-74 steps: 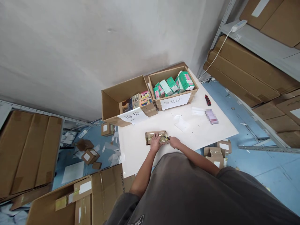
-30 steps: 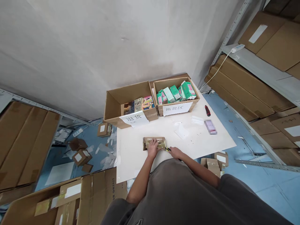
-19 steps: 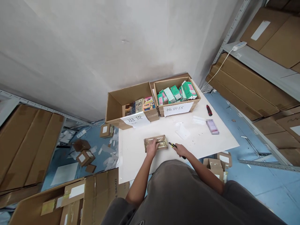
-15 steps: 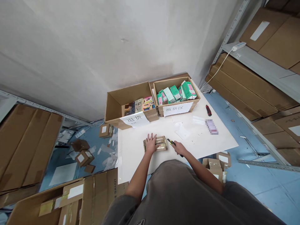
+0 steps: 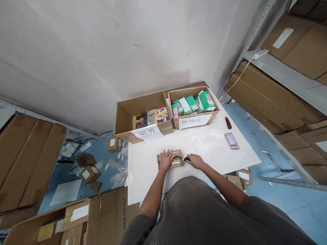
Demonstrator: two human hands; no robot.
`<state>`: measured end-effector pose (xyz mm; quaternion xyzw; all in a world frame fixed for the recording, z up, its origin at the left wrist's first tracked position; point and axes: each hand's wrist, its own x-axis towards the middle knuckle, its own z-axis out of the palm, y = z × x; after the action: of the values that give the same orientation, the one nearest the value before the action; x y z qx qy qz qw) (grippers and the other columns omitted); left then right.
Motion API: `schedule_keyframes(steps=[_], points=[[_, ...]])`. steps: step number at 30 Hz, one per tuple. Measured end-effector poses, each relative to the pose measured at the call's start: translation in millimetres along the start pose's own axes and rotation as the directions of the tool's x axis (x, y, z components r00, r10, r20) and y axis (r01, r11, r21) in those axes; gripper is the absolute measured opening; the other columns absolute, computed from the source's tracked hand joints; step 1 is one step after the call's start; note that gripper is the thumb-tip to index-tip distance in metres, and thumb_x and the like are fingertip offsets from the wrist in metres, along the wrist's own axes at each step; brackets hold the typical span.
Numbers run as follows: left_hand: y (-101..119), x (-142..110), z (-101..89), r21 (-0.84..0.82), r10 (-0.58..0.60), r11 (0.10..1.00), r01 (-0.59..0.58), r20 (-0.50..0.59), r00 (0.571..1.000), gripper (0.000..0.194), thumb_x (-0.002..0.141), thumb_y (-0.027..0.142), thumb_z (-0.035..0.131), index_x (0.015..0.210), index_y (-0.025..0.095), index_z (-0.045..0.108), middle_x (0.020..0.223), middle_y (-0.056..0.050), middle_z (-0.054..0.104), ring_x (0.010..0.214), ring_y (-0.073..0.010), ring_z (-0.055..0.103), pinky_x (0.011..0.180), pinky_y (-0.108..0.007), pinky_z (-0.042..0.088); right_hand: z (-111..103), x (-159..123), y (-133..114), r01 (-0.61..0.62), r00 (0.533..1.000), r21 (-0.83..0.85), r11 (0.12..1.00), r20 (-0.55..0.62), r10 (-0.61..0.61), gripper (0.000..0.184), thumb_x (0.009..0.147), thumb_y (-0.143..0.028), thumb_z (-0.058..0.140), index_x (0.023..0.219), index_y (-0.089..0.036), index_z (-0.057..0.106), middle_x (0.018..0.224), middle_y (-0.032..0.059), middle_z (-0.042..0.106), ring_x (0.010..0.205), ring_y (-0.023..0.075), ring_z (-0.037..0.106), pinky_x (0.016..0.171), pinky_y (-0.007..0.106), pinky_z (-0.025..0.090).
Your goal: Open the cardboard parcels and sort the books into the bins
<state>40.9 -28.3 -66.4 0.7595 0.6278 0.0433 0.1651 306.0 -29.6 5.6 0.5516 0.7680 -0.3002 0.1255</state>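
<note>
A small taped cardboard parcel [image 5: 176, 158] lies on the white table [image 5: 148, 170] near its front edge. My left hand [image 5: 166, 160] lies flat on the parcel's left half, fingers spread. My right hand [image 5: 196, 161] is closed round a yellow-and-black utility knife [image 5: 186, 159], whose tip is at the parcel's right end.
Two open cartons stand at the table's back: one with mixed colourful boxes [image 5: 153, 116], one with green boxes [image 5: 194, 102]. A red-and-black cutter [image 5: 228, 123], a small pink item [image 5: 232, 140] and paper scraps lie to the right. Cardboard boxes fill shelves and litter the blue floor.
My right hand drew the knife away from the parcel, then brought it back to the right end. My left hand opened flat on the parcel. The camera shifted slightly.
</note>
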Motion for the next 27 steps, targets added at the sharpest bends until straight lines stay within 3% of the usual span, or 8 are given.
schedule_keyframes(steps=[10,13,16,19,21,23,25,27], points=[[3,-11,7.3,-0.04,0.002,0.999,-0.004,-0.054,0.999,0.052,0.102,0.047,0.043,0.151,0.035,0.05,0.151,-0.006,0.058,0.15,-0.0327,0.035,0.128,-0.059,0.011,-6,14,0,0.032,0.999,-0.155,0.987,-0.039,-0.038,0.034,0.104,-0.046,0.051,0.129,-0.023,0.057,0.128,0.0154,0.06,0.109,0.0303,0.064,0.088,0.035,0.046],[5,-11,5.2,-0.047,-0.02,0.999,0.018,-0.052,0.998,0.05,0.102,0.045,0.043,0.151,0.036,0.051,0.15,-0.006,0.059,0.149,-0.0319,0.037,0.128,-0.058,0.012,-17,11,26,-0.106,0.988,-0.1,0.989,-0.119,0.094,0.033,0.106,-0.045,0.047,0.129,-0.023,0.056,0.127,0.0151,0.061,0.107,0.0285,0.065,0.085,0.033,0.045],[5,-11,2.9,-0.03,-0.025,0.999,0.024,-0.05,0.998,0.051,0.102,0.045,0.043,0.152,0.037,0.05,0.153,-0.004,0.057,0.151,-0.0316,0.035,0.128,-0.058,0.012,-17,0,62,-0.264,0.926,0.089,0.96,-0.255,0.278,0.034,0.108,-0.046,0.041,0.128,-0.021,0.054,0.124,0.0144,0.064,0.104,0.026,0.067,0.083,0.03,0.045],[2,-9,3.7,-0.019,-0.033,0.999,0.032,-0.055,0.998,0.052,0.102,0.046,0.044,0.153,0.038,0.048,0.155,-0.003,0.055,0.151,-0.0315,0.035,0.128,-0.058,0.013,14,-14,83,-0.264,0.905,0.357,0.896,-0.229,0.358,0.031,0.105,-0.049,0.048,0.119,-0.023,0.056,0.11,0.0083,0.071,0.1,0.0229,0.069,0.08,0.027,0.046],[0,-7,6.3,-0.012,-0.038,0.999,0.037,-0.068,0.997,0.052,0.102,0.046,0.044,0.153,0.039,0.047,0.156,-0.003,0.053,0.151,-0.0314,0.035,0.127,-0.058,0.014,48,-17,86,-0.326,0.888,0.529,0.783,-0.112,0.445,0.033,0.098,-0.052,0.058,0.113,-0.023,0.056,0.095,0.0044,0.074,0.087,0.0215,0.071,0.072,0.026,0.047],[-2,-5,9.5,0.001,-0.026,1.0,0.026,-0.085,0.996,0.053,0.102,0.047,0.043,0.153,0.037,0.047,0.158,-0.003,0.051,0.151,-0.0319,0.035,0.127,-0.059,0.015,80,-14,85,-0.357,0.86,0.685,0.635,-0.025,0.51,0.033,0.097,-0.051,0.056,0.114,-0.022,0.055,0.085,0.0012,0.073,0.073,0.0192,0.07,0.064,0.025,0.047],[-2,-4,11.9,0.013,-0.012,1.0,0.013,-0.104,0.994,0.054,0.102,0.049,0.042,0.153,0.033,0.048,0.158,-0.004,0.05,0.151,-0.0333,0.034,0.126,-0.059,0.015,101,-7,85,-0.38,0.804,0.757,0.532,-0.014,0.594,0.031,0.099,-0.047,0.049,0.108,-0.019,0.058,0.081,0.0027,0.073,0.07,0.0183,0.07,0.063,0.024,0.047],[-1,-4,13.1,0.023,-0.006,1.0,0.008,-0.118,0.993,0.056,0.102,0.051,0.042,0.153,0.029,0.049,0.158,-0.006,0.051,0.15,-0.0343,0.034,0.126,-0.06,0.015,108,1,90,-0.403,0.752,0.76,0.509,-0.041,0.658,0.03,0.099,-0.043,0.047,0.101,-0.018,0.063,0.085,0.0054,0.074,0.077,0.0186,0.071,0.066,0.024,0.048]])
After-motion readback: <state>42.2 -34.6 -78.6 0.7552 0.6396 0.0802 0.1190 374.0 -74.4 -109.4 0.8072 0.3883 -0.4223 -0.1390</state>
